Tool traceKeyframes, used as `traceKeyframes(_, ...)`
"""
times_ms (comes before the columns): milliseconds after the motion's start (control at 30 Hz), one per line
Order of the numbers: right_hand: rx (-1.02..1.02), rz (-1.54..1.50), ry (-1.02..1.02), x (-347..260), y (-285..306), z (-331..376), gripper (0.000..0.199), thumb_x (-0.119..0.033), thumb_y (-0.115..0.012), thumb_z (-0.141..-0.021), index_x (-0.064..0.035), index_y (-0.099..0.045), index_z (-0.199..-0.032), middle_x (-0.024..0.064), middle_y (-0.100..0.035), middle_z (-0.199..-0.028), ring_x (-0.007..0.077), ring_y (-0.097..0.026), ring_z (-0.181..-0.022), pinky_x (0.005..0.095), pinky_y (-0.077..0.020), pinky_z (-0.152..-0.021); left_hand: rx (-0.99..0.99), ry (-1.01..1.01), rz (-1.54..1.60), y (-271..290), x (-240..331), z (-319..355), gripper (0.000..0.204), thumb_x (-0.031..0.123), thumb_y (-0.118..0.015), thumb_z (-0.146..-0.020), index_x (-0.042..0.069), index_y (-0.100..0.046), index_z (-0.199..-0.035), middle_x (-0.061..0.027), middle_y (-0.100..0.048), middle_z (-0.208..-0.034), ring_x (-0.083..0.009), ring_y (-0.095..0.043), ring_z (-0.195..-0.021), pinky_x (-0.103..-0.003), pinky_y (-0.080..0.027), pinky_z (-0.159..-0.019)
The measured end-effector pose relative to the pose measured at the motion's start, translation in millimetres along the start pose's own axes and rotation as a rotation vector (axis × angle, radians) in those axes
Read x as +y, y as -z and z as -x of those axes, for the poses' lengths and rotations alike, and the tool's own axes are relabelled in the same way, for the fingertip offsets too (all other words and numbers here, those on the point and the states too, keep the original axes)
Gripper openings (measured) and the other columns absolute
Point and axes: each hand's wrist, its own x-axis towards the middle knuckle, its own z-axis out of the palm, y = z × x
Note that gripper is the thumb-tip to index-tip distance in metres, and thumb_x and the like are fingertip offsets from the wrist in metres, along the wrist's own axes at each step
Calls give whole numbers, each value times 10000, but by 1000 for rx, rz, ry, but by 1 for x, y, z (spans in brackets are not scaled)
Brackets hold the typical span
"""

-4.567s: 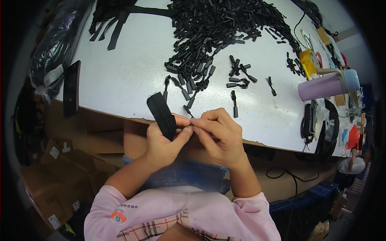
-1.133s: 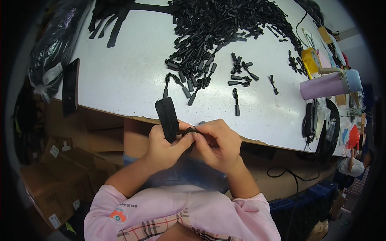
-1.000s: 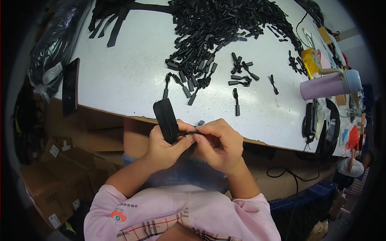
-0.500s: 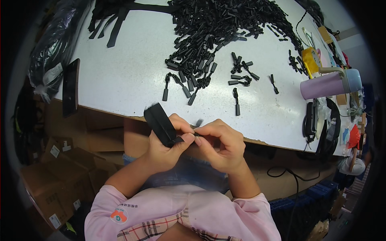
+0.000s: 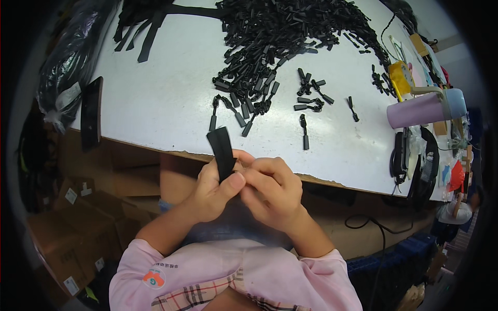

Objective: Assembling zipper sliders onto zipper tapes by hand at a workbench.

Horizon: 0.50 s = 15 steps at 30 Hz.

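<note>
Holding, left hand: the left hand (image 5: 210, 192) is closed on a black strip (image 5: 223, 155), gripping it between thumb and fingers.
Strip: rises from the left hand, tilted slightly left, its upper end overlapping the table's near edge in this view; its lower end is hidden in the grip.
Right hand: the right hand (image 5: 275, 194) has its fingers curled and its fingertips drawn close together, touching the left hand near the thumb; whether anything is pinched between them I cannot tell.
Table: white table (image 5: 166, 88), with a worn, brownish near edge, just beyond both hands.
Pile: a big heap (image 5: 290, 31) of black pulls at the far side, tapering toward the hands.
Cluster: a few pulls (image 5: 311, 93) lie in a small group right of the heap's tapering end.
Loose pulls: one pull (image 5: 305, 132) lies between that group and the near edge; another pull (image 5: 353, 109) lies farther right, apart from the rest.
Table's left: a dark slab (image 5: 92, 114) at the edge, beside a plastic bag (image 5: 72, 62); black straps (image 5: 150, 39) toward the back.
Table's right: a lilac bottle (image 5: 415, 112) on its side, near a yellow object (image 5: 401, 78).
Floor, left: cardboard boxes (image 5: 62, 233).
</note>
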Motion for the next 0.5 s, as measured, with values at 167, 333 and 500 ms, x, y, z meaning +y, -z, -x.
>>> traceKeyframes(167,54,-320,-329,0,4,7,132,5,-621,-651,-6,-564,-769,79,-528,-715,113,-481,-517,204,-373,-426,96,181,190,-3,5,4,270,161,-453,-828,-3,-433,-1041,-20,-542,-788,-26,-403,-534,-160,-338,-477)
traceKeyframes(333,9,-353,-476,0,5,10,46,9,-574,-709,24,-556,-748,59,-525,-647,53,-442,-521,165,-332,-446,123,-28,-77,-8,7,3,322,24,-540,-766,-30,-452,-1071,-18,-565,-774,-27,-483,-637,-169,-395,-573)
traceKeyframes(500,-53,-233,-385,1,10,5,26,-6,-558,-729,16,-558,-715,22,-515,-593,47,-433,-487,161,-326,-434,97,161,18,1,2,2,199,30,-576,-747,-32,-542,-933,-21,-574,-767,-36,-498,-640,-182,-408,-576)
